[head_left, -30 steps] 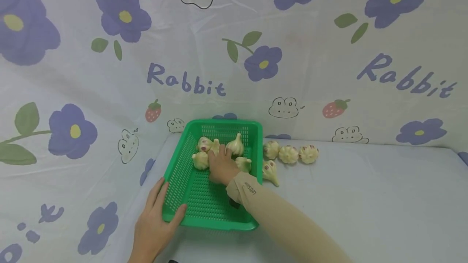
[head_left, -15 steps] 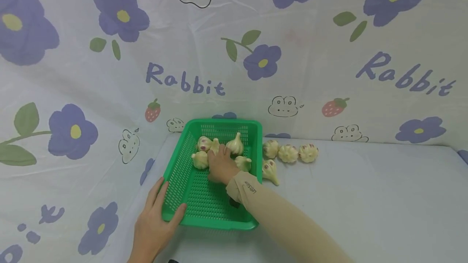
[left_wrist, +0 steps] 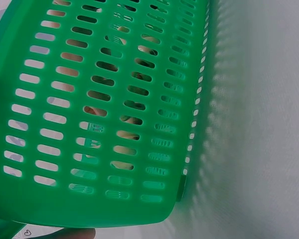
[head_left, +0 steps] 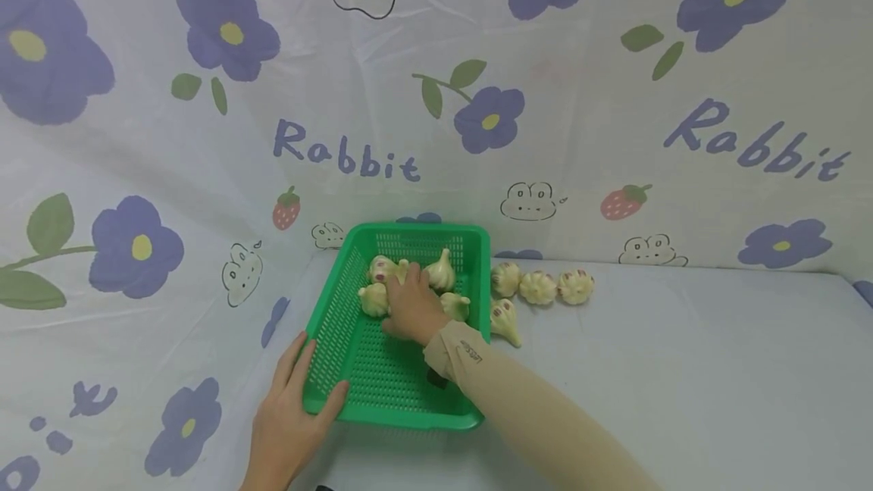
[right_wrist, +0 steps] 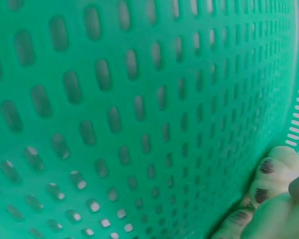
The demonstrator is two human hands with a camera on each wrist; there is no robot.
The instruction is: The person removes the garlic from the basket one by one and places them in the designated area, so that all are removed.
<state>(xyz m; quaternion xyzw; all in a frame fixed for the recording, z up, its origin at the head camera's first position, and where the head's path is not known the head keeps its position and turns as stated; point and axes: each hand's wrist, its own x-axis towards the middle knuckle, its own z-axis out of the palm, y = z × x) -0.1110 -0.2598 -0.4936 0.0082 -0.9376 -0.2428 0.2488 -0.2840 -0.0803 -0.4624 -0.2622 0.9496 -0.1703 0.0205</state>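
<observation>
While the left hand (head_left: 286,417) pinches the near-left corner of the green slotted basket (head_left: 389,419), seemingly to steady it, the right hand (head_left: 413,311) is down among garlic bulbs (head_left: 373,300).
Its grip touches one; whether it pinches, I cannot tell. The bulbs cluster toward the far end; four loose bulbs (head_left: 538,289) lie on the bench (head_left: 682,370) just right, before rabbit-print cloth (head_left: 580,112).

Left hand (head_left: 289,417), thumb (head_left: 335,401) wide of fingers (head_left: 301,367); right hand (head_left: 414,308) back uppermost, forearm (head_left: 539,408) aslant
</observation>
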